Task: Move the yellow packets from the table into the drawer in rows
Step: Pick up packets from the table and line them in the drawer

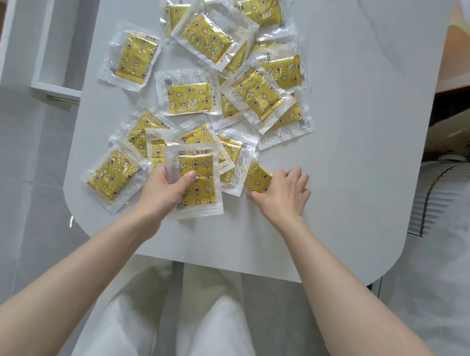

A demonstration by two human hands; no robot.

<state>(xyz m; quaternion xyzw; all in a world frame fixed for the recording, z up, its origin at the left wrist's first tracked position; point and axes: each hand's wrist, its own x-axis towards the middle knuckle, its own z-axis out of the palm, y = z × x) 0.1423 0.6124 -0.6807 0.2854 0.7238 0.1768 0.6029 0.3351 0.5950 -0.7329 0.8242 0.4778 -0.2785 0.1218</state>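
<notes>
Seated at the tabletop (345, 134), knees under its near edge. Left hand (167, 188) grips the near packet (199, 185), thumb on top and fingers tucked below, likely so it lifts clean off the ones it overlaps. Right hand (284, 191) has its fingers curled over the end of a side packet (258, 179) lying just beside the heap, thumb at its lower edge; looks like a second pick-up, one per hand. Beyond them, the remaining yellow packets (208, 35) lie loose and overlapping up the middle of the tabletop, at all angles. Far left, the drawer (54, 89) stands pulled out beside the tabletop; no packets show in the part visible, so the rows look not yet begun.
</notes>
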